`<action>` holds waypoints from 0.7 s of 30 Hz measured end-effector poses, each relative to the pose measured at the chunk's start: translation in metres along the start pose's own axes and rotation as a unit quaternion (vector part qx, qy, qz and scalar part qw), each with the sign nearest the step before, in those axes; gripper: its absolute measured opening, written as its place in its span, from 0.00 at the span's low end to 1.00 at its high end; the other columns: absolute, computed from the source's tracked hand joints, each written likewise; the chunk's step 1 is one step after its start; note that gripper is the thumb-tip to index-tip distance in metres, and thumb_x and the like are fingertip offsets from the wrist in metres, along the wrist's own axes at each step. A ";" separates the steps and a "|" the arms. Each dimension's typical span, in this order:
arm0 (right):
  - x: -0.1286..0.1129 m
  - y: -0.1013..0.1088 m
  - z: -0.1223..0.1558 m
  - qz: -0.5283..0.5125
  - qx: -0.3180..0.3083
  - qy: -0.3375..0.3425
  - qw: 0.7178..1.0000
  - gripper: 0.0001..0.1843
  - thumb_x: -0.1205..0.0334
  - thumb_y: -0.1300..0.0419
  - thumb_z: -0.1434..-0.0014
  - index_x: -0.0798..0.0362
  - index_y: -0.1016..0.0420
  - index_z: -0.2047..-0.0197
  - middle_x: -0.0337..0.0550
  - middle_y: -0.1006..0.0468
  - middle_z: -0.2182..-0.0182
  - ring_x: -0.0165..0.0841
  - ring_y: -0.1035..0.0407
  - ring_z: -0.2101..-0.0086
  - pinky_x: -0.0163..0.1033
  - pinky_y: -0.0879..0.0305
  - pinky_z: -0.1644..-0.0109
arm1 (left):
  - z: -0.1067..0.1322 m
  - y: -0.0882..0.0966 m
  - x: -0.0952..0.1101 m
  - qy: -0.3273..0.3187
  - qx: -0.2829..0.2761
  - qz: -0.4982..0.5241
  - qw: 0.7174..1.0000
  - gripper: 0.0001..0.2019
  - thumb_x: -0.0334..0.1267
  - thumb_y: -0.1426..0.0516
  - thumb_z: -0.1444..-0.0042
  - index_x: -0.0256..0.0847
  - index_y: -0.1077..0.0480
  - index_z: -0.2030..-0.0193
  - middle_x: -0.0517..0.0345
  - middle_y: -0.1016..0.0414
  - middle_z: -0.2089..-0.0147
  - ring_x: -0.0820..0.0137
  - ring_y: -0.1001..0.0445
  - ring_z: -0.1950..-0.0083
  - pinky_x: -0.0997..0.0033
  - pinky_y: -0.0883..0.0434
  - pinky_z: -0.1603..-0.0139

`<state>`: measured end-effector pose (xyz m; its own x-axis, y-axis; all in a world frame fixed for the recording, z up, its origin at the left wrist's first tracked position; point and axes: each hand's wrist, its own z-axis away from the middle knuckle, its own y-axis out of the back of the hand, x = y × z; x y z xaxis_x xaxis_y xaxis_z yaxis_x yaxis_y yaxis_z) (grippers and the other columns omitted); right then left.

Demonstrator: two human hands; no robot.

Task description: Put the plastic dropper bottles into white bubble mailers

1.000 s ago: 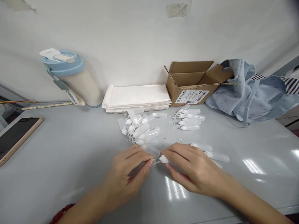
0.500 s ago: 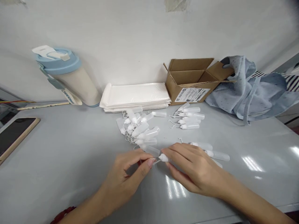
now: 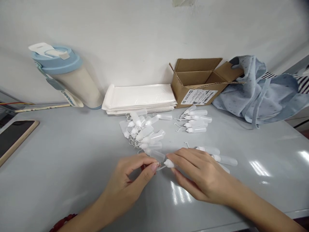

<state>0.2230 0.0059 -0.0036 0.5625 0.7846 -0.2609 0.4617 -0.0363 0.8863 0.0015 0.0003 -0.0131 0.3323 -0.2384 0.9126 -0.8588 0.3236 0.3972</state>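
White-tipped bottle | right hand: curled round it, gripping | left hand: nearly closed, pinching its thin strand

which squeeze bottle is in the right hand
The squeeze bottle whose white nozzle pokes from the right hand, its thin strand running to the left hand; the others lie on the table.

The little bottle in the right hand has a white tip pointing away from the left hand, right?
Not quite: the head view shows the tip pointing toward the left hand. The tip is white, and the little bottle is in the right hand.
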 end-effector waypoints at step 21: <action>-0.002 -0.003 0.000 -0.006 0.020 0.010 1.000 0.11 0.70 0.52 0.34 0.62 0.29 0.54 0.47 0.24 0.69 0.35 0.28 0.70 0.38 0.32 0.71 | -0.001 0.001 0.000 -0.056 0.005 -0.027 0.998 0.10 0.33 0.47 0.36 0.44 0.27 0.67 0.62 0.24 0.71 0.72 0.28 0.70 0.74 0.33 0.70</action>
<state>0.2206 0.0046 -0.0060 0.5430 0.7974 -0.2632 0.4950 -0.0508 0.8674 0.0007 0.0022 -0.0127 0.3334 -0.3558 0.8731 -0.8446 0.2989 0.4443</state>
